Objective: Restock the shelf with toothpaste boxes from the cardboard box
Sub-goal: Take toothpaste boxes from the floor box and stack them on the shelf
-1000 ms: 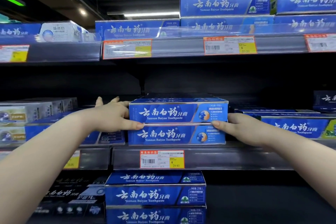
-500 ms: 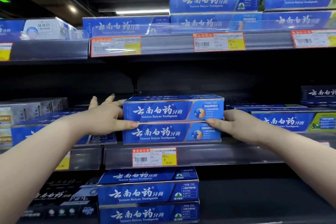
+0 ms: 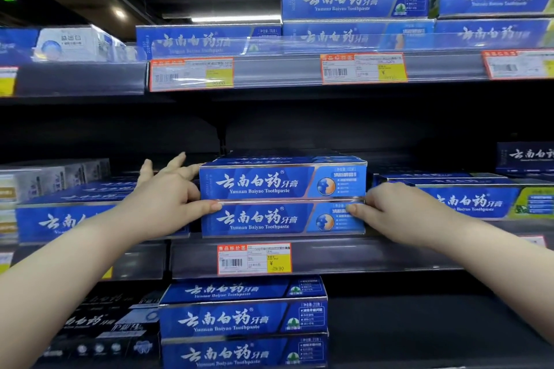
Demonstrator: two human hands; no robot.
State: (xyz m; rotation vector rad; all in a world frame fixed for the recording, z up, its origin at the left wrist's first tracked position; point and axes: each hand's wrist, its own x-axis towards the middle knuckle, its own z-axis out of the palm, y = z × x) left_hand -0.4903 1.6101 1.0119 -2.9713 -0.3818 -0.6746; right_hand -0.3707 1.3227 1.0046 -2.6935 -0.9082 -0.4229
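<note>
At the front edge of the middle shelf, two blue toothpaste boxes sit stacked one on the other, long faces outward, directly above a price tag clipped to the shelf lip. The left hand presses the stack's left end, thumb laid along the seam between the boxes and fingers spread over the top corner; the right hand presses the right end, thumb on that same seam. Both hands are clamped on the stack from opposite ends, so it is squeezed between them rather than gripped by either alone.

These look like thin printed cartons, long and rectangular with crisp edges and a glossy, foil-trimmed finish. They should be light and stiff along their length, but the glossy faces likely slide on one another, and the end flaps would dent under hard pressure. Holding at the short ends with thumbs bridging the seam seems the sound choice, keeping the pair aligned.

Beside the stack, neighbouring boxes with a green panel lie to the right and more blue ones to the left. Similar cartons fill the upper shelf behind a clear plastic rail, and another stack stands on the level below. No cardboard box is in view.
</note>
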